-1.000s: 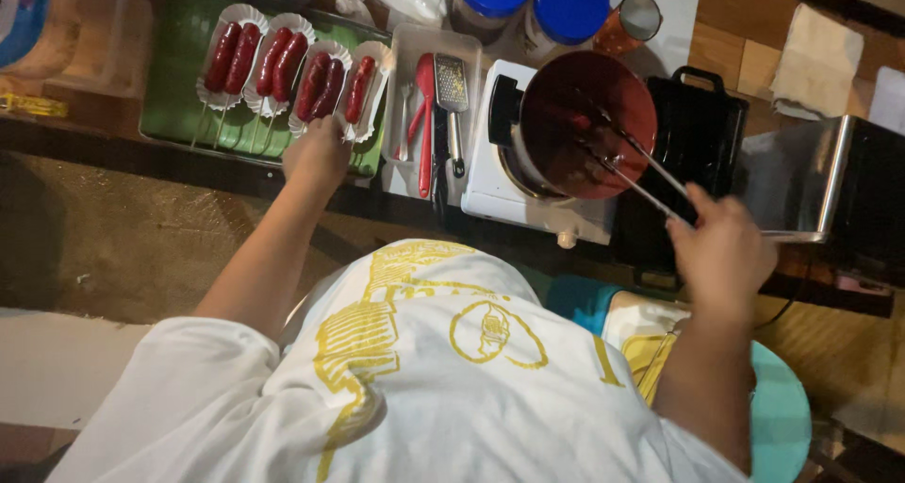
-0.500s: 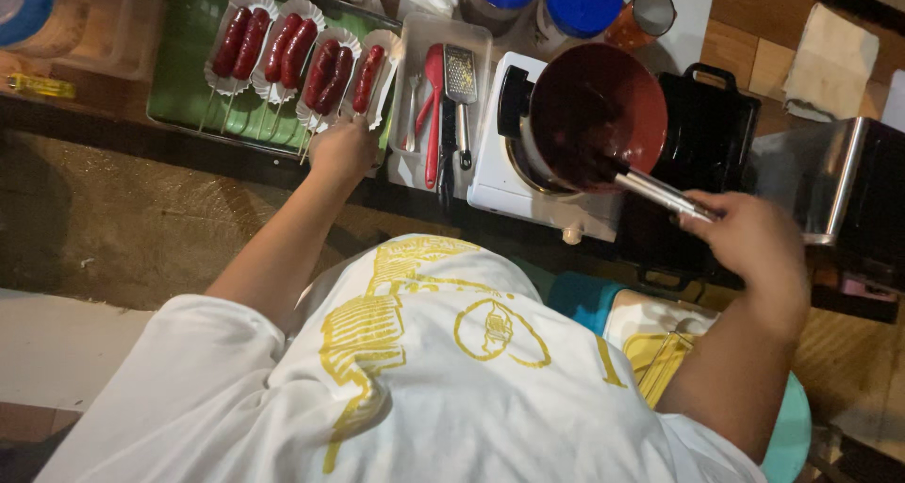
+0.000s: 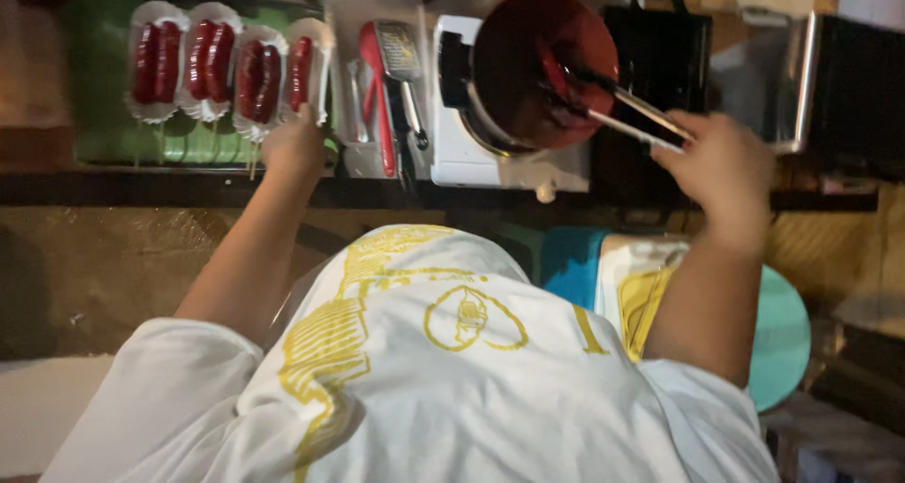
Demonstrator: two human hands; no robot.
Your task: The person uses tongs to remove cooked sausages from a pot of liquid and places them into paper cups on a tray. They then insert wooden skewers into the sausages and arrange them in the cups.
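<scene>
Red sausages point(image 3: 222, 64) sit in paper trays; the left hand point(image 3: 294, 144) pinches one tray's edge. Right hand point(image 3: 721, 167) grips tongs point(image 3: 627, 115) closed inside a dark pot point(image 3: 528, 68).

Since one second ago, our right hand point(image 3: 721, 167) has drawn the tongs point(image 3: 627, 111) back toward the pot point(image 3: 528, 59) rim. Our left hand point(image 3: 294, 146) has edged up against the sausage trays point(image 3: 231, 68).

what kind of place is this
Probably a street-food stall or a small cooking counter: skewered red sausages in paper trays on a green tray, and a dark pot on a white stove.
</scene>
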